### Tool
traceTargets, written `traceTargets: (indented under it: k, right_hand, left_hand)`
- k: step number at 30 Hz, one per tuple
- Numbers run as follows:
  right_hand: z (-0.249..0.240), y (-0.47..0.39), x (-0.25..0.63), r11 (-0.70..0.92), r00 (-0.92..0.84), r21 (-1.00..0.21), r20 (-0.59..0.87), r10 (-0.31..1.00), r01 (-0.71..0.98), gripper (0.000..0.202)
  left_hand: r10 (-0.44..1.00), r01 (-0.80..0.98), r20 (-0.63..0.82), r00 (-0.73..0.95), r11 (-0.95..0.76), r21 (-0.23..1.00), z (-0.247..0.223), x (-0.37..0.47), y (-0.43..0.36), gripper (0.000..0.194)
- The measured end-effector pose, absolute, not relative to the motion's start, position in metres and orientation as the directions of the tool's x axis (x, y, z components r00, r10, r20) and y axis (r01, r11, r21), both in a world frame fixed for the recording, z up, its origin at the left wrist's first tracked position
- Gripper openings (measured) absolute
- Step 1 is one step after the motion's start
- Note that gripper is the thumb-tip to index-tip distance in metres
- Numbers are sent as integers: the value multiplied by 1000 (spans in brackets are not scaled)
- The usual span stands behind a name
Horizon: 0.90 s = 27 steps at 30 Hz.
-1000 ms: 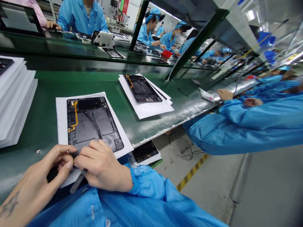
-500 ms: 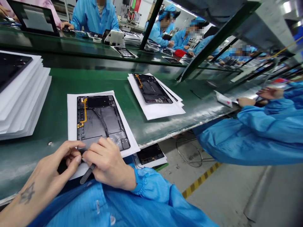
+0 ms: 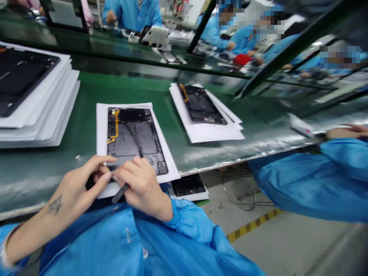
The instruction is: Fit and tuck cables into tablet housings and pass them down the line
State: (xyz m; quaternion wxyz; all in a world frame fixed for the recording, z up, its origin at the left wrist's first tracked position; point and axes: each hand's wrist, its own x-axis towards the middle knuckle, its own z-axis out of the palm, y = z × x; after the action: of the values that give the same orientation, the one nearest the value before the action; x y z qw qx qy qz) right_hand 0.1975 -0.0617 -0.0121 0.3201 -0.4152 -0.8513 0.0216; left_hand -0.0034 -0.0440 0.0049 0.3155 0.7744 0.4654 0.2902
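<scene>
An open tablet housing (image 3: 135,140) with an orange flex cable (image 3: 116,128) lies on a white paper sheet (image 3: 102,130) in front of me. A black cable-like strip (image 3: 133,136) crosses the housing down to my right hand. My right hand (image 3: 143,184) is closed around dark tweezers (image 3: 120,193), whose rear end sticks out below the palm. At the housing's lower left corner, my left hand (image 3: 89,178) pinches with thumb and index finger. The fingertips of both hands nearly meet there, and whatever lies between the left fingers is hidden.
To the left stands a stack of paper sheets (image 3: 57,115) with a tablet housing (image 3: 25,78) on top. Another housing (image 3: 204,105) rests on papers to the right. Below the bench edge sits one more (image 3: 188,185). A co-worker's blue sleeve (image 3: 345,161) is at far right.
The camera view has turned, so the bench and my hands appear shifted right and slightly up. Both hands keep the same pose at the housing's corner. The co-worker opposite has raised a hand.
</scene>
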Motion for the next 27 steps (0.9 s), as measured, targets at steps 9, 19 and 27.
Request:
traceTargets:
  k: [9, 19, 27]
  right_hand:
    - [-10, -59, 194, 625, -302, -465, 594, 746, 627, 15]
    - [-9, -59, 193, 644, -296, -448, 626, 721, 620, 14]
    - [-6, -59, 193, 655, -306, -433, 635, 709, 620, 15]
  left_hand:
    - [901, 447, 306, 307, -421, 789, 16, -4, -41, 14]
    - [879, 432, 320, 354, -457, 777, 17, 0, -42, 9]
    - [886, 427, 271, 377, -425, 798, 19, 1, -41, 12]
